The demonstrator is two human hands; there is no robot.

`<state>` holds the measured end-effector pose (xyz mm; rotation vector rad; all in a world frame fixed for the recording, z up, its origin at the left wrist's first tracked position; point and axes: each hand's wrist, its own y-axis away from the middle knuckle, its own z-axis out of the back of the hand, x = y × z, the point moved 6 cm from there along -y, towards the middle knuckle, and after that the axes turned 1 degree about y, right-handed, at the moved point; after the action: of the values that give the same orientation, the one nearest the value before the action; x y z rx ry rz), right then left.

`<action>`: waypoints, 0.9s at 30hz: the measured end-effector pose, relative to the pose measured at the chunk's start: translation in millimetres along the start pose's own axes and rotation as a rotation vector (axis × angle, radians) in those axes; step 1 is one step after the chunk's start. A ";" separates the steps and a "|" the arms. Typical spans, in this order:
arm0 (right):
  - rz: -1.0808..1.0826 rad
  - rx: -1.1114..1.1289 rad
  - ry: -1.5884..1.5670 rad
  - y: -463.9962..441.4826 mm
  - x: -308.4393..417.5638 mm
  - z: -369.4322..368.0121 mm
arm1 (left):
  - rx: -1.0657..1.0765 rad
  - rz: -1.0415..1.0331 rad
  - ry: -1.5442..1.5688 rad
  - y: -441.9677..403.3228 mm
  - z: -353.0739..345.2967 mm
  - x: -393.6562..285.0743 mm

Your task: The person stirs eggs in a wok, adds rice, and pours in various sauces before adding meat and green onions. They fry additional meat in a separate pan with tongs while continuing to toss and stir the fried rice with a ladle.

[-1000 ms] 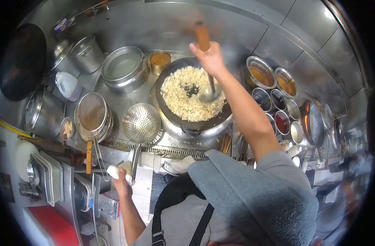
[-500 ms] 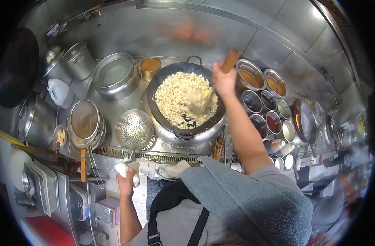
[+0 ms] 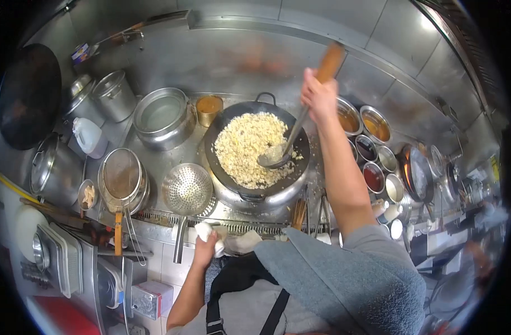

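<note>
Far left of my left hand, a wood-handled mesh strainer (image 3: 121, 173) lies across a round vessel; nearer, beyond that hand and to its left, a wide steel pot (image 3: 177, 133) of cloudy liquid. Perforated skimmer (image 3: 186, 188) just ahead of the left hand, its metal handle hanging down just beside the fist, apart from it. Left hand (image 3: 206, 249) itself: low at the counter's front edge, fingers closed round a bunched white cloth (image 3: 204, 230). Between the two hands, ahead of the left and below the right, the black wok (image 3: 301, 159), holding a broad heap of rice-like grains (image 3: 244, 145), white and yellowish. Ladle (image 3: 295, 134) slants down and left from the right grip, its bowl among the grains at the heap's right side. Right hand (image 3: 321, 100) raised over the wok's right side, clenched on the ladle handle; the wooden end juts above the fist. Right of that forearm, a metal bowl of red sauce (image 3: 372, 177); farther right, a second wok (image 3: 417, 173), orange flame at its left edge.
</note>
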<state>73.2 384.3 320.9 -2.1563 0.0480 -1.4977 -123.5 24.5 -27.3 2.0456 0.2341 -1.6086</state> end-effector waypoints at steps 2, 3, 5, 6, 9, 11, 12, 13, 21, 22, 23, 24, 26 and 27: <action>0.123 0.102 -0.086 41.7 -3.2 -2.9 | -0.021 0.104 0.205 -20.7 -12.2 23.5; 0.105 0.056 0.021 61.1 -33.7 -3.1 | -0.005 0.158 0.308 -27.5 -28.4 21.3; 0.063 0.136 0.302 57.3 -124.1 13.0 | 0.067 0.338 0.404 -44.8 -59.6 22.6; -0.015 0.259 0.321 39.5 -130.2 7.2 | 0.092 0.433 0.341 -46.9 -76.1 11.7; 0.016 -0.014 0.543 -2.5 -33.0 -5.9 | 0.188 0.426 0.340 -87.1 -112.4 27.0; 0.275 -0.066 0.201 0.4 11.9 15.8 | 0.149 0.446 0.395 -105.3 -138.1 12.7; 0.332 0.002 -0.002 7.4 12.6 31.5 | 0.090 0.382 0.427 -116.0 -148.6 10.1; 0.248 -0.075 -0.288 5.8 -28.6 45.4 | 0.006 0.226 0.305 -131.7 -147.6 17.2; 0.129 0.020 -0.093 -3.8 -18.2 -24.1 | -0.293 -0.026 -0.109 -123.2 -137.8 -9.4; 0.121 0.032 -0.093 11.2 -43.1 -23.3 | -0.303 -0.021 -0.100 -124.7 -137.1 -8.3; 0.264 0.041 -0.066 26.1 -76.6 -16.9 | -0.291 0.019 -0.062 -128.1 -136.0 -1.9; 0.407 0.045 -0.035 37.9 -97.7 -12.5 | -0.274 0.060 -0.026 -130.9 -135.4 7.2; -0.029 0.068 0.052 17.1 -135.3 -23.7 | -0.273 0.107 -0.081 -140.4 -132.1 17.0; 0.076 0.114 0.437 -8.4 -123.2 -27.4 | -0.298 0.052 -0.131 -140.1 -132.0 12.4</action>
<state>-1.3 419.2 224.8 -1.6870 0.1883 -1.8499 -69.3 206.8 -59.3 1.7025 0.3476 -1.5645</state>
